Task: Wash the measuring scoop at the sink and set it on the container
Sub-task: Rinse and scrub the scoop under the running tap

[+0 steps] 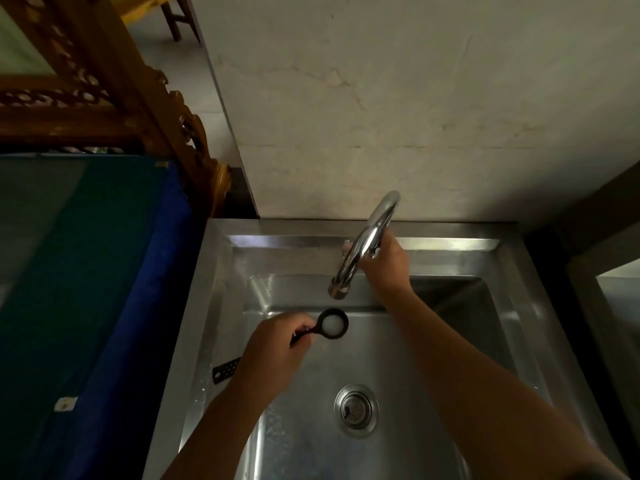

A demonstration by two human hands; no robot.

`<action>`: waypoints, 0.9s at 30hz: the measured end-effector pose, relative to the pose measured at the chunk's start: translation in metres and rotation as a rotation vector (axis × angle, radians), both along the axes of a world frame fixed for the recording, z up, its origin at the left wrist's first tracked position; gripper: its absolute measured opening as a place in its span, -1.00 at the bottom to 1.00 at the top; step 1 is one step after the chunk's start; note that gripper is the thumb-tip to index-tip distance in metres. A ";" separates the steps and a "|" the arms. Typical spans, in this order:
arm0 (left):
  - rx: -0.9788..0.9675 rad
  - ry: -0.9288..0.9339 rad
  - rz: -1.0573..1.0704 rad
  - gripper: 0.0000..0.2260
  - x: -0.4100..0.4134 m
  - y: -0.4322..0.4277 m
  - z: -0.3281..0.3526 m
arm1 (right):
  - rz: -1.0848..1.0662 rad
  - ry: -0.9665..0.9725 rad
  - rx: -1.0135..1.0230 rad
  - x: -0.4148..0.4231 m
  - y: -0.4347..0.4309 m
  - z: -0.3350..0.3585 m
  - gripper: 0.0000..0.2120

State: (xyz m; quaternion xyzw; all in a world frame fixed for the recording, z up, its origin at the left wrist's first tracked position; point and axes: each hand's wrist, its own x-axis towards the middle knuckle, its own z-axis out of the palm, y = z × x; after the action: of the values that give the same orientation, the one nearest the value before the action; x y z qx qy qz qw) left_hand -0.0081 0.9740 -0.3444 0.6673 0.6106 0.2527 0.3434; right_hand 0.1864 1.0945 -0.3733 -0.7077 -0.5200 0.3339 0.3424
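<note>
My left hand (273,348) holds a small black measuring scoop (331,323) by its handle, over the steel sink (512,327). The scoop's round bowl faces up right below the spout of the chrome tap (367,244), and something whitish fills it. My right hand (384,261) reaches to the back of the sink, behind the tap's curved neck, with its fingers closed around the tap's base or handle. No water stream is visible. The container is not in view.
A round drain strainer (356,409) sits in the basin floor. A black perforated strip (225,369) sticks out from under my left hand at the sink's left rim. A blue and green surface (86,271) lies to the left, carved wooden furniture (114,98) behind it.
</note>
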 end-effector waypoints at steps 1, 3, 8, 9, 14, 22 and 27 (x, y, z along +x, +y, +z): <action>-0.001 -0.003 0.005 -0.89 -0.001 0.001 0.000 | -0.010 0.004 0.010 -0.001 0.000 -0.001 -0.63; 0.003 0.002 0.006 -0.89 -0.004 0.002 0.000 | -0.031 0.039 0.018 -0.001 0.001 -0.002 -0.65; 0.008 -0.011 0.023 -0.87 -0.007 0.003 -0.002 | -0.090 0.156 0.009 -0.002 0.006 -0.003 -0.73; 0.005 -0.011 0.024 -0.86 -0.007 0.002 -0.003 | -0.094 0.151 0.011 -0.003 0.007 -0.003 -0.74; 0.031 -0.003 0.006 -0.87 -0.005 0.007 -0.005 | -0.111 0.180 -0.004 -0.004 0.013 -0.006 -0.76; 0.043 0.006 -0.007 -0.90 -0.001 0.015 -0.008 | -0.202 0.256 -0.029 -0.007 0.023 -0.016 -0.78; 0.034 0.004 -0.013 -0.92 -0.004 0.016 -0.013 | -0.265 0.330 -0.048 -0.011 0.027 -0.025 -0.86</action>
State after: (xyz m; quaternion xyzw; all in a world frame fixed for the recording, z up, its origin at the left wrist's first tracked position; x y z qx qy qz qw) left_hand -0.0126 0.9903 -0.3579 0.6774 0.6026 0.2595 0.3326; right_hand 0.1751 1.1210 -0.3981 -0.7135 -0.3511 0.4095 0.4471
